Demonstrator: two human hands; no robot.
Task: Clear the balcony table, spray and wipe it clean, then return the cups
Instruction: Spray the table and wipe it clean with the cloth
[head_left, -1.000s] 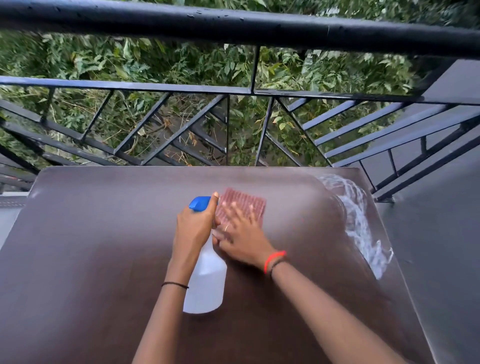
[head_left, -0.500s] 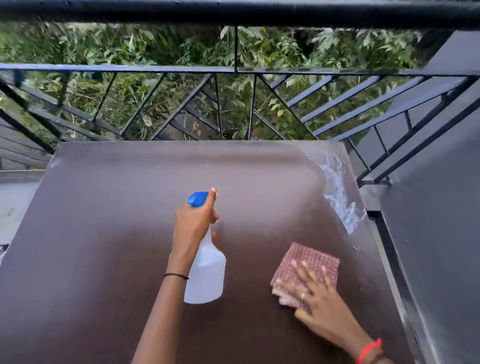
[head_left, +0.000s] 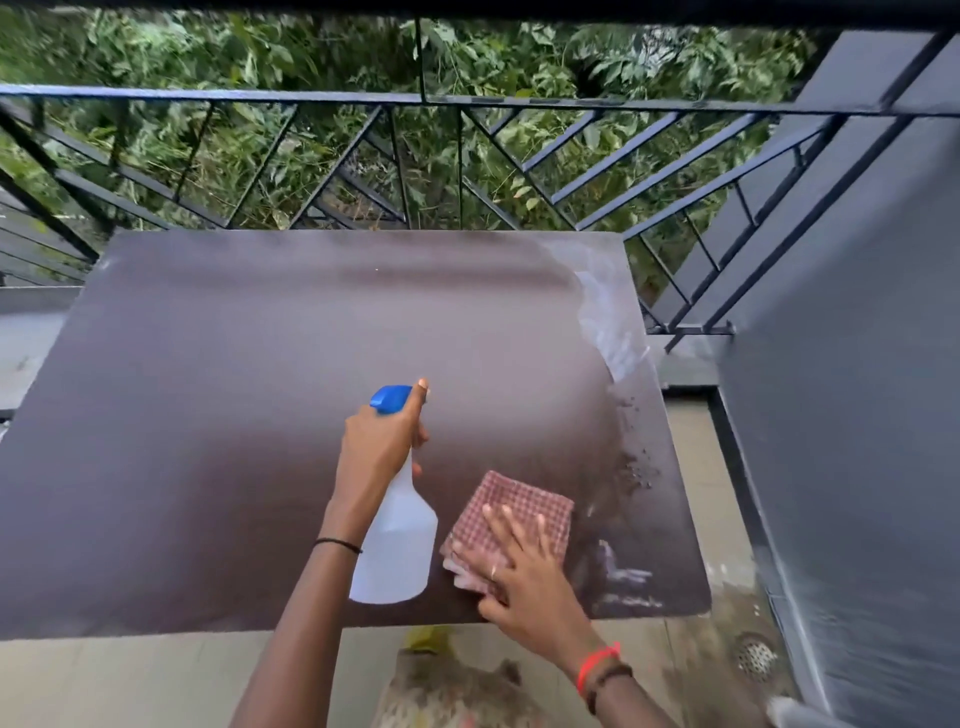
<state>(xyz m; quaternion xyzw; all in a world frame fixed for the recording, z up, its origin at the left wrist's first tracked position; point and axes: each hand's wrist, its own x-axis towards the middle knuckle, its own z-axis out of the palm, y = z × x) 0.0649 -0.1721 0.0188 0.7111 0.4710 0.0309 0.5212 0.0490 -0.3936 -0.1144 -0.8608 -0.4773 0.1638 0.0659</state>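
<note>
A dark brown table (head_left: 208, 415) fills the middle of the view, with no cups in sight. My left hand (head_left: 382, 441) grips the neck of a translucent spray bottle (head_left: 397, 545) with a blue trigger head, held above the table's middle. My right hand (head_left: 524, 571) presses flat on a folded red-checked cloth (head_left: 524, 506) near the table's front right. White foamy streaks (head_left: 608, 327) and wet drops lie along the right edge of the table.
A black metal railing (head_left: 415, 98) runs behind the table, with green foliage beyond. A grey wall (head_left: 857, 415) stands close on the right. A floor drain (head_left: 756, 657) sits in the tiled floor at the lower right.
My right hand has swept the cloth from the table's middle to the front right, then a little back to the left. The left hand with the bottle has stayed about where it was.
</note>
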